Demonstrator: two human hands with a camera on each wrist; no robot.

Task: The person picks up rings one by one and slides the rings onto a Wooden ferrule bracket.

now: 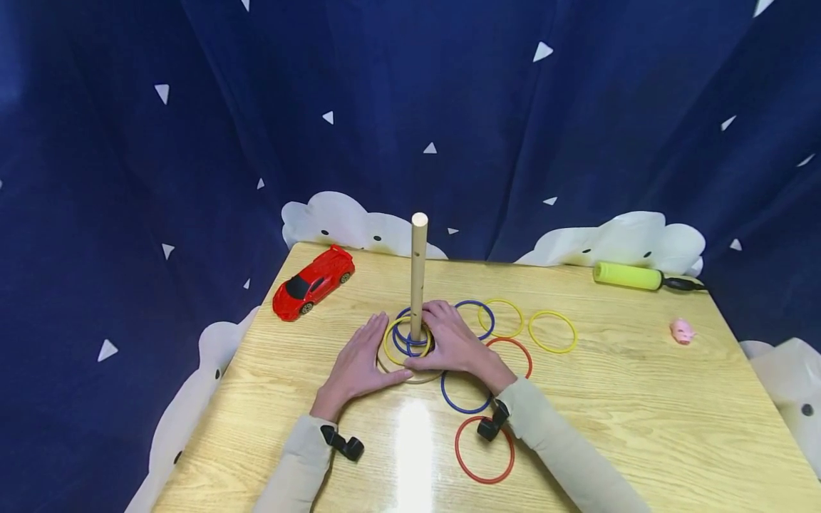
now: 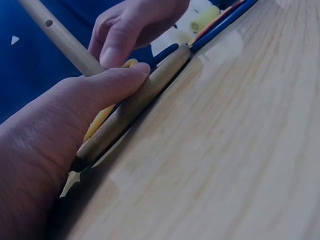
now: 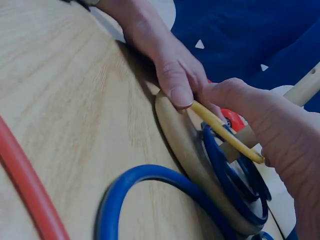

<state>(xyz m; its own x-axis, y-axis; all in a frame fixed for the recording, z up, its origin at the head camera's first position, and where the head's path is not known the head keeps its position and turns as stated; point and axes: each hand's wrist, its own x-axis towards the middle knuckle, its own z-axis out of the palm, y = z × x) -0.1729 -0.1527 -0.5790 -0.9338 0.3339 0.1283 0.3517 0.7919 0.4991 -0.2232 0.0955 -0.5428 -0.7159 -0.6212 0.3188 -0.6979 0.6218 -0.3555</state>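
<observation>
L hand (image 1: pixel 360 362) fingers wide at L edge of base (image 1: pixel 423 380), prob to steady it; R hand (image 1: pixel 452 340) grips yellow ring (image 3: pixel 223 125).

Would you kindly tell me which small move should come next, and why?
Probably ease the yellow ring flat onto the blue rings around the wooden peg: it seems to circle the peg too, yet looks tilted above them, and the left hand and right hand flank it, ready to guide it.
</observation>
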